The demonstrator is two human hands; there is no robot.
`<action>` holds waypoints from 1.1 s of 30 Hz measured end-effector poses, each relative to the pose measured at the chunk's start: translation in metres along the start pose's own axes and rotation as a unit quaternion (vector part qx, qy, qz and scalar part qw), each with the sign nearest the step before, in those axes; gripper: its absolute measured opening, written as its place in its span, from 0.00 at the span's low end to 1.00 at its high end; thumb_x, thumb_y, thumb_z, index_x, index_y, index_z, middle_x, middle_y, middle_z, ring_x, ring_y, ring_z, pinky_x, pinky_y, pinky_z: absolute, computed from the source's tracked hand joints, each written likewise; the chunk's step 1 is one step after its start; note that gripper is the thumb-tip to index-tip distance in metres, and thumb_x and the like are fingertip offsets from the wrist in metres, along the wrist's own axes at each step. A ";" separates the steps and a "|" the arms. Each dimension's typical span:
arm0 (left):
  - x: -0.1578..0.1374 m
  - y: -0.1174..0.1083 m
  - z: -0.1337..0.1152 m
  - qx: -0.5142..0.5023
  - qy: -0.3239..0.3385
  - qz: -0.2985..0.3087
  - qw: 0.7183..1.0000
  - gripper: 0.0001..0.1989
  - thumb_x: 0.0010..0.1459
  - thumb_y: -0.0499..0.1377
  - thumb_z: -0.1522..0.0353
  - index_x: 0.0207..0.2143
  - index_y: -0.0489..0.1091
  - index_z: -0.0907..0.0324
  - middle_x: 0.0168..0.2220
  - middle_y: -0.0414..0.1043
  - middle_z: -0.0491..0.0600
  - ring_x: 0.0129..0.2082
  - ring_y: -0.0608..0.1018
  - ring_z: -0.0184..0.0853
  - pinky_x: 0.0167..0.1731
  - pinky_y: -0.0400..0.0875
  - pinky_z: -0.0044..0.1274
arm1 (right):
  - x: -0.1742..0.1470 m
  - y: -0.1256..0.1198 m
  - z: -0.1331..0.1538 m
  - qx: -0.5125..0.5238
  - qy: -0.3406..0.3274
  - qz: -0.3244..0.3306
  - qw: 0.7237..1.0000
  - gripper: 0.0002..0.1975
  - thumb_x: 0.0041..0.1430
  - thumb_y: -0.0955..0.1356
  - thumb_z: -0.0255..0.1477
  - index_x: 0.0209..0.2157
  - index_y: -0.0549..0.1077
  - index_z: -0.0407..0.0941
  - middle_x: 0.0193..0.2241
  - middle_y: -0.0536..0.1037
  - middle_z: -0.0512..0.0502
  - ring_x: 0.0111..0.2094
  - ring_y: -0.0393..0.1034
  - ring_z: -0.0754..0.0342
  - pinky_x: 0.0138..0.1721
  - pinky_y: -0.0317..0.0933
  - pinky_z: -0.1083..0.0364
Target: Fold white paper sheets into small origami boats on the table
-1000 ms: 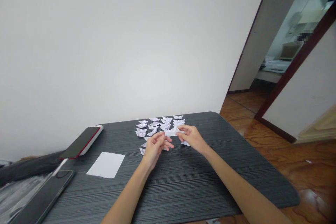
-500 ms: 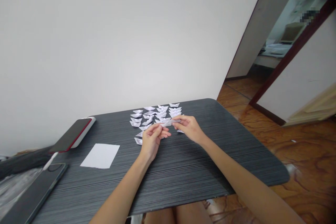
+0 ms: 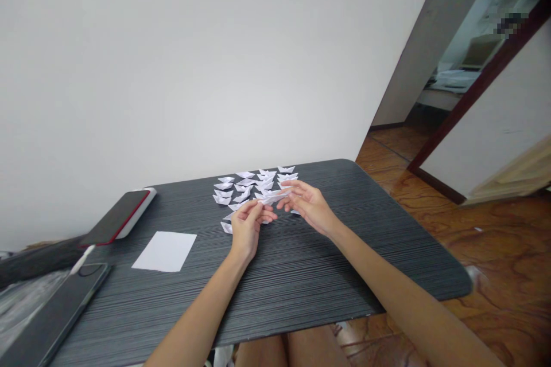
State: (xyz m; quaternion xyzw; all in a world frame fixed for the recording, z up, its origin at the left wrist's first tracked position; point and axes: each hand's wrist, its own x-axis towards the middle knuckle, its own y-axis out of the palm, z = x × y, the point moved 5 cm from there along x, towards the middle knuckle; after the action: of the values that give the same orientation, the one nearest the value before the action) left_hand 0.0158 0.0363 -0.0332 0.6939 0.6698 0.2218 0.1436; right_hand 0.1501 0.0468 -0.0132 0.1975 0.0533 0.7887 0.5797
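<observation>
My left hand (image 3: 247, 225) is curled, its fingertips and thumb pinched together on the near end of a small folded white paper piece (image 3: 272, 197) that I hold just above the surface (image 3: 301, 275). My right hand (image 3: 310, 206) is on the other end of the same piece, but looser: the fingers are spread and mostly straight, with only the thumb and a fingertip or two against the paper, so this hand is largely open rather than clamped. The piece spans the gap between my two hands, roughly level. Just beyond it, toward the wall, lies a cluster of finished paper boats (image 3: 253, 183) in loose rows on the dark striped surface, a few of them partly hidden behind my fingers. Well to my left lies a flat white sheet (image 3: 165, 251), and past it a phone with a red edge (image 3: 115, 222) and a dark tablet (image 3: 51, 318) near the corner.
</observation>
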 end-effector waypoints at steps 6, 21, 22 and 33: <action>0.000 -0.001 -0.001 0.018 0.011 0.012 1.000 0.06 0.46 0.58 0.72 0.29 0.67 0.65 0.22 0.73 0.50 0.20 0.75 0.32 0.23 0.66 0.22 | 0.001 -0.005 -0.010 0.092 0.051 -0.004 0.994 0.04 0.47 0.68 0.25 0.28 0.73 0.41 0.33 0.74 0.45 0.31 0.67 0.60 0.33 0.58 0.60; -0.001 0.000 -0.001 0.092 0.030 0.037 0.995 0.09 0.47 0.58 0.70 0.32 0.67 0.65 0.23 0.72 0.49 0.21 0.75 0.32 0.24 0.67 0.23 | 0.003 -0.012 -0.022 0.151 0.102 -0.025 0.983 0.10 0.43 0.70 0.25 0.32 0.74 0.43 0.30 0.75 0.49 0.32 0.67 0.60 0.39 0.60 0.59; -0.001 0.000 -0.001 0.093 0.028 0.038 0.995 0.09 0.47 0.58 0.70 0.32 0.67 0.65 0.23 0.72 0.49 0.21 0.75 0.32 0.24 0.68 0.23 | 0.003 -0.013 -0.022 0.142 0.103 -0.022 0.984 0.09 0.43 0.70 0.26 0.31 0.74 0.43 0.29 0.75 0.49 0.31 0.67 0.60 0.39 0.60 0.60; -0.002 -0.002 -0.002 0.088 0.012 0.032 0.996 0.07 0.46 0.59 0.71 0.29 0.68 0.65 0.21 0.73 0.49 0.21 0.75 0.33 0.23 0.68 0.23 | 0.000 -0.024 -0.021 0.116 0.191 0.037 0.974 0.09 0.41 0.71 0.24 0.30 0.75 0.38 0.29 0.75 0.45 0.29 0.67 0.62 0.36 0.61 0.62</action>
State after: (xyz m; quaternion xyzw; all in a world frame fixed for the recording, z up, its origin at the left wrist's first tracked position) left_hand 0.0131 0.0343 -0.0323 0.7224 0.6658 0.1745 0.0667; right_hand 0.1635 0.0576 -0.0401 0.1104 0.2468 0.8213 0.5023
